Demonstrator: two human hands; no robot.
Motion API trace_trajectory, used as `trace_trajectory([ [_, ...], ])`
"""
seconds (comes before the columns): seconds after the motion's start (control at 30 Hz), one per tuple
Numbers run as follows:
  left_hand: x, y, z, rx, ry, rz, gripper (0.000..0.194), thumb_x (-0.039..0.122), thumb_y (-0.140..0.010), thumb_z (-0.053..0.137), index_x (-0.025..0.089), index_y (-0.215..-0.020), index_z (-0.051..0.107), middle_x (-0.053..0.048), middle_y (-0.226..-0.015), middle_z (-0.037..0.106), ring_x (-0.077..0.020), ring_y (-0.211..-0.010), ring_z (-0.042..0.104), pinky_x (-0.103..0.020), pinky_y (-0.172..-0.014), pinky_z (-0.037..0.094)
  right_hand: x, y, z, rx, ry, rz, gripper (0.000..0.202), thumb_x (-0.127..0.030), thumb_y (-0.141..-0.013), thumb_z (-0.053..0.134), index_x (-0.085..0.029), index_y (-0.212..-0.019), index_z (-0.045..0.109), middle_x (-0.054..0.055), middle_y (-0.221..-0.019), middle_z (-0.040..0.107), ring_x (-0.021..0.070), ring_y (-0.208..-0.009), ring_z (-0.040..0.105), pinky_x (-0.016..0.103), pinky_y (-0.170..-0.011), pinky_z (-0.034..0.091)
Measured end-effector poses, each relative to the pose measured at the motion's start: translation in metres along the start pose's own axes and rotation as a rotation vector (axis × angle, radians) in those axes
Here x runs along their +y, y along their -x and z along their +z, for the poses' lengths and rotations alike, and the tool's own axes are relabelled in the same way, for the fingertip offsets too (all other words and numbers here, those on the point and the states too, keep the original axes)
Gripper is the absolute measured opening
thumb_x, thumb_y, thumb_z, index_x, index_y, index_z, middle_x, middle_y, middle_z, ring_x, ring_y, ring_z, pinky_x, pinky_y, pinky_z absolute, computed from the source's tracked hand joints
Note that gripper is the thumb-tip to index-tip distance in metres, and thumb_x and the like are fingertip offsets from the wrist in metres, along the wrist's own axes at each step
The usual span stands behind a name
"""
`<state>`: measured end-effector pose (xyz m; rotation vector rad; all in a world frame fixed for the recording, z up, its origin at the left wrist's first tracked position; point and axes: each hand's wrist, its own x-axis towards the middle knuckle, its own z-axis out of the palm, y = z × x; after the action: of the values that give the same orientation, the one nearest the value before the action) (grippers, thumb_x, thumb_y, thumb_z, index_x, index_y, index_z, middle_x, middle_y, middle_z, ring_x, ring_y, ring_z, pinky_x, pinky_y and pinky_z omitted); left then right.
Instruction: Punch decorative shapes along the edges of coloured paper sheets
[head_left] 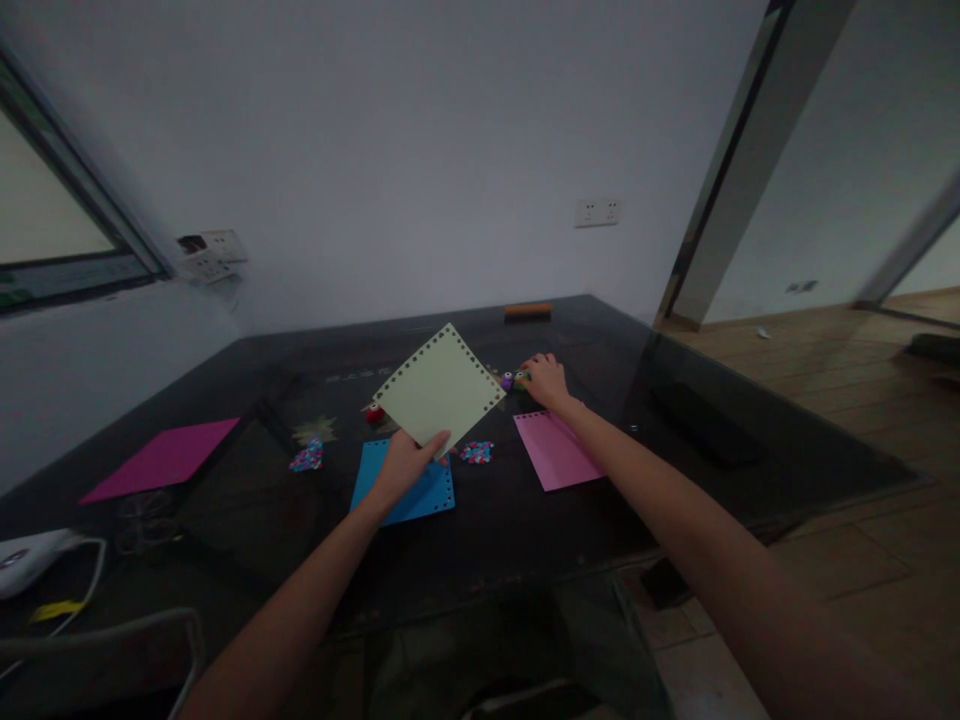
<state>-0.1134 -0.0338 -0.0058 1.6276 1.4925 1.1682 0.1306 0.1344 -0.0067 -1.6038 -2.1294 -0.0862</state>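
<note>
My left hand pinches the lower corner of a pale yellow-green sheet of paper, tilted up off the table, with holes punched along its edges. Under that hand lies a blue sheet, also with holes along its edges. My right hand reaches to the back, its fingers curled at a small green figure with a round eye. Just left of it sits a similar purple figure. A red one is partly hidden by the raised sheet. Below my right wrist lies a pink sheet.
Two piles of pink, blue and white bits, a left pile and a middle pile, lie on the dark table. A magenta sheet is at left, an orange-brown bar at the back, a black object at right.
</note>
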Motion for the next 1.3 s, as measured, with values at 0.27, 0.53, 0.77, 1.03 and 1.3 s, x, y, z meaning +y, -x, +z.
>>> trace_trajectory([
  [0.27, 0.009, 0.002, 0.000, -0.088, -0.130, 0.012, 0.031, 0.040, -0.080, 0.054, 0.011, -0.079, 0.064, -0.007, -0.065, 0.070, -0.0153, -0.051, 0.059, -0.027, -0.059, 0.049, 0.002, 0.022, -0.045, -0.048, -0.680, -0.058, 0.021, -0.029, -0.083, 0.056, -0.014, -0.086, 0.070, 0.008, -0.084, 0.069, 0.0185, -0.079, 0.062, 0.032, -0.077, 0.047],
  [0.53, 0.016, 0.009, 0.004, -0.346, -0.080, -0.076, 0.028, 0.040, -0.078, 0.056, 0.013, -0.080, 0.063, -0.003, -0.064, 0.068, -0.0097, -0.042, 0.049, -0.023, -0.047, 0.042, -0.022, 0.067, -0.045, -0.301, -1.273, 0.037, 0.019, -0.032, -0.068, 0.071, -0.016, -0.078, 0.065, 0.003, -0.073, 0.065, 0.0133, -0.067, 0.059, 0.030, -0.068, 0.048],
  [0.77, 0.016, 0.008, 0.002, -0.278, -0.113, -0.072, 0.035, 0.047, -0.079, 0.051, 0.013, -0.077, 0.061, -0.002, -0.062, 0.063, -0.0133, -0.049, 0.055, -0.022, -0.046, 0.038, -0.017, 0.073, -0.035, -0.241, -1.282, 0.086, 0.022, -0.032, -0.062, 0.075, -0.015, -0.066, 0.061, -0.001, -0.064, 0.058, 0.0124, -0.062, 0.055, 0.030, -0.065, 0.044],
  [1.03, 0.013, 0.006, 0.004, -0.243, -0.121, -0.024, 0.036, 0.048, -0.078, 0.049, 0.014, -0.073, 0.061, 0.000, -0.063, 0.060, -0.0131, -0.057, 0.051, -0.023, -0.054, 0.037, -0.017, 0.072, -0.034, -0.240, -1.365, 0.119, 0.020, -0.031, -0.064, 0.074, -0.015, -0.072, 0.064, 0.002, -0.071, 0.065, 0.0134, -0.065, 0.059, 0.031, -0.070, 0.048],
  [1.3, 0.020, 0.014, 0.009, -0.318, -0.093, 0.042, 0.035, 0.046, -0.084, 0.045, 0.017, -0.069, 0.058, 0.001, -0.058, 0.059, -0.0135, -0.054, 0.057, -0.024, -0.056, 0.043, -0.002, 0.064, -0.045, -0.177, -1.299, 0.207, 0.027, -0.036, -0.064, 0.073, -0.014, -0.076, 0.064, 0.007, -0.077, 0.068, 0.0157, -0.066, 0.062, 0.031, -0.065, 0.051],
])
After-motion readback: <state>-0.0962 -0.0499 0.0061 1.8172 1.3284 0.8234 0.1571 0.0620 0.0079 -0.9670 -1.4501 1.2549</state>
